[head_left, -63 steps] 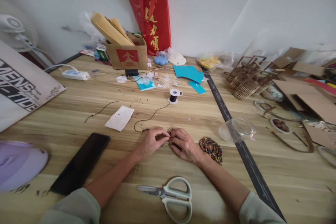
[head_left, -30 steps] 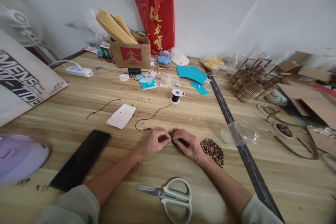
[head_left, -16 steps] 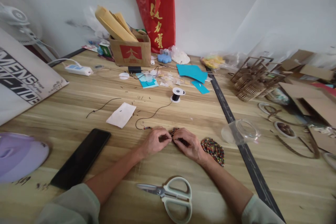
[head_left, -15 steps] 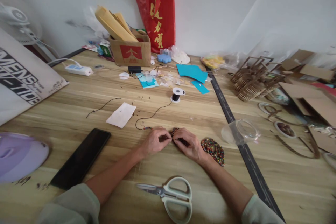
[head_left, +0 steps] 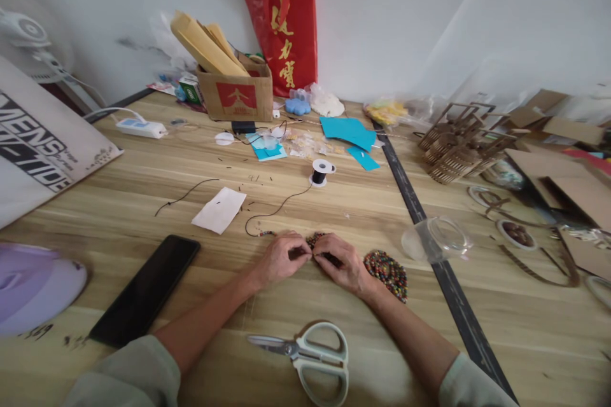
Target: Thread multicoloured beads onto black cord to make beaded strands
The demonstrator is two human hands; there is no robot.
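My left hand (head_left: 279, 259) and my right hand (head_left: 340, 261) meet fingertip to fingertip on the wooden table (head_left: 334, 203). Both are closed in a pinch around a black thread (head_left: 274, 210) and small beads (head_left: 315, 240) strung on it. The thread curls left of my hands, then runs up to a small spool (head_left: 319, 173). A pile of coloured beads (head_left: 386, 271) lies just right of my right wrist.
Scissors (head_left: 310, 356) lie near the front edge, a black phone (head_left: 146, 289) to the left, a white paper scrap (head_left: 218, 210) beyond it. A clear plastic cup (head_left: 436, 238) lies on its side at right. Cardboard box (head_left: 236, 96), red bag (head_left: 281, 32) and blue paper (head_left: 346, 131) sit at the back.
My hands stay pinched together on the thread; the fingers shifted slightly and more beads show between them than two seconds ago. The view drifted a little.
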